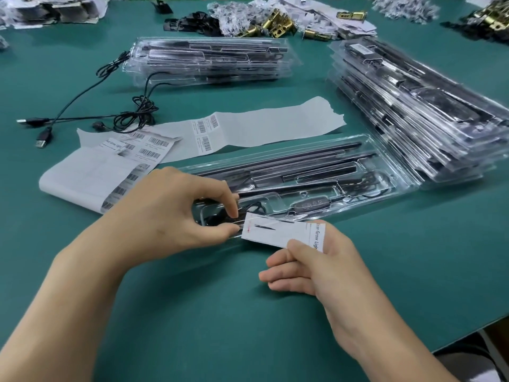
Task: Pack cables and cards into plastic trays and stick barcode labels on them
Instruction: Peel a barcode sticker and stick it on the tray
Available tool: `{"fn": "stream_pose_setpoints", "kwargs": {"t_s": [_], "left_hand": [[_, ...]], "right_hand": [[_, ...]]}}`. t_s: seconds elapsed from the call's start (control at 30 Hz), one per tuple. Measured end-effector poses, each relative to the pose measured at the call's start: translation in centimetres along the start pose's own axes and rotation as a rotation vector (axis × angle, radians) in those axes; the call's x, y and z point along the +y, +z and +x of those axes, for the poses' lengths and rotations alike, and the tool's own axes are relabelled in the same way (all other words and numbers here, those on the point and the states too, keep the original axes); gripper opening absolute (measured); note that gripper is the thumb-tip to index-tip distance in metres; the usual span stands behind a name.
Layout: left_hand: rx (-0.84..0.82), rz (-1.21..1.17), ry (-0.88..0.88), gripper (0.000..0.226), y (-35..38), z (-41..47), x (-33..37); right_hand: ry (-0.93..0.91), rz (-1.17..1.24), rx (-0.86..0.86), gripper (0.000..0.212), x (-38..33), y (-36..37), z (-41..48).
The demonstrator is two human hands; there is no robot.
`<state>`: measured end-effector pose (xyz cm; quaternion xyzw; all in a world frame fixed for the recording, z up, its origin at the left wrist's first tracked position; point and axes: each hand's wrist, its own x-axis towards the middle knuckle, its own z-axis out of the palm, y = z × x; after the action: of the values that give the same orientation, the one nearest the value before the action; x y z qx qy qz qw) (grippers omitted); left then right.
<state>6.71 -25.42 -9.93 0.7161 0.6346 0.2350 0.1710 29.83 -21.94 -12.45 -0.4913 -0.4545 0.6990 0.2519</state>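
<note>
A clear plastic tray (316, 158) lies in front of me on the green table, holding black bars, a coiled cable and an oval controller (311, 205). A white printed card (278, 232) sits at the tray's near left end. My right hand (319, 260) pinches the card's right end. My left hand (179, 213) pinches the tray's near left corner beside the card's left end. Sheets of barcode labels (137, 155) lie left of the tray.
Stacks of packed trays stand at the right (418, 111) and the far middle (209, 59). Loose black USB cables (91, 117) lie at the left. Brass hardware and paper scraps (275, 20) crowd the far edge. The table's edge runs along the lower right.
</note>
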Motion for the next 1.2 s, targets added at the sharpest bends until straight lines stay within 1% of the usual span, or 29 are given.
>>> {"fn": "stream_pose_setpoints", "kwargs": {"t_s": [0.1, 0.2, 0.37, 0.5, 0.6, 0.87, 1.0, 1.1, 1.13, 1.2], "left_hand": [[0.011, -0.045, -0.015, 0.02, 0.0, 0.0, 0.0], [0.018, -0.076, -0.029, 0.014, 0.1, 0.0, -0.1], [0.0, -0.105, -0.031, 0.024, 0.0, 0.0, -0.1], [-0.003, -0.088, -0.009, 0.02, 0.0, 0.0, 0.0], [-0.013, -0.073, -0.012, 0.018, -0.1, 0.0, 0.0], [-0.019, -0.05, -0.013, 0.03, -0.1, 0.0, -0.1], [-0.014, -0.073, -0.018, 0.033, 0.0, 0.0, -0.3], [-0.019, -0.067, -0.019, 0.028, 0.0, 0.0, -0.4], [-0.02, -0.065, -0.019, 0.025, 0.0, 0.0, -0.4], [-0.015, -0.068, -0.017, 0.021, 0.0, 0.0, -0.5]], "right_hand": [[-0.037, -0.054, 0.025, 0.025, 0.3, 0.3, 0.0], [-0.066, -0.08, 0.04, 0.023, 0.6, 0.6, 0.1], [-0.036, -0.036, 0.016, 0.018, 0.4, 0.5, 0.2], [-0.003, 0.008, 0.0, 0.017, 0.1, 0.6, 0.2], [-0.003, -0.012, 0.016, 0.016, 0.0, 0.9, 0.2], [0.019, -0.075, -0.043, 0.013, 0.1, 2.9, 0.4], [-0.048, 0.022, 0.018, 0.014, 0.4, 2.5, 0.0], [0.016, 0.177, -0.065, 0.022, 0.4, 1.8, -0.6], [0.026, 0.207, -0.078, 0.022, 0.3, 1.7, -0.7], [0.008, 0.218, -0.047, 0.018, 0.3, 1.7, -0.6]]}}
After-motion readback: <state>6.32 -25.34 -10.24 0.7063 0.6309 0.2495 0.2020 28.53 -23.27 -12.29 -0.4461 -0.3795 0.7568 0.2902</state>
